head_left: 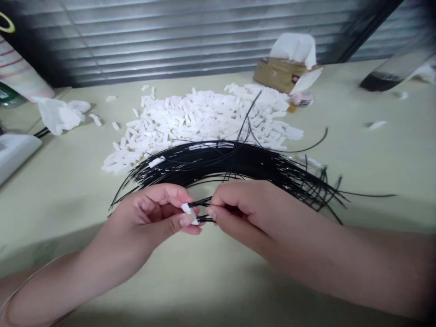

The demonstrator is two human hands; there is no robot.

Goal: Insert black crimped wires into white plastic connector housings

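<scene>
My left hand (153, 213) pinches a small white plastic connector housing (190, 213) between thumb and fingers. Black wires (204, 219) run from the housing's right side into my right hand (243, 213), whose thumb and forefinger are closed on them. The wire ends inside the housing are hidden. Just beyond my hands lies a thick curved bundle of black wires (204, 161) with shiny tips. One loose white housing (157, 162) rests on the bundle's left part. Behind it spreads a large heap of white connector housings (190, 113).
A brown tissue pack (279, 75) stands at the back right, near a bottle with dark liquid (381, 81). Crumpled tissue (61, 113) and a white device (17, 152) lie at left. Blinds (136, 41) rise behind the table (218, 281). Loose wire ends stick out rightward.
</scene>
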